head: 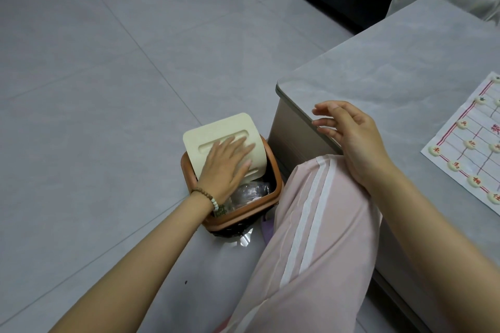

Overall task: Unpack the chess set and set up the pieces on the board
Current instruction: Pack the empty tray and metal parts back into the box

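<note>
Head: chess board (478, 122) apart, right of right hand (351, 138)

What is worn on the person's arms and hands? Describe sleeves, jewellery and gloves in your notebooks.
No sleeves or gloves show anywhere in the picture. The left hand has a bracelet at its wrist: small round brown beads, with a few pale ones. The right hand shows no ring or bracelet.

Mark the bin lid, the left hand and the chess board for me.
bin lid (216, 127): head view, bare upper part.
left hand (226, 165): head view, back of hand.
chess board (481, 162): head view, bare paper between pieces.
</note>
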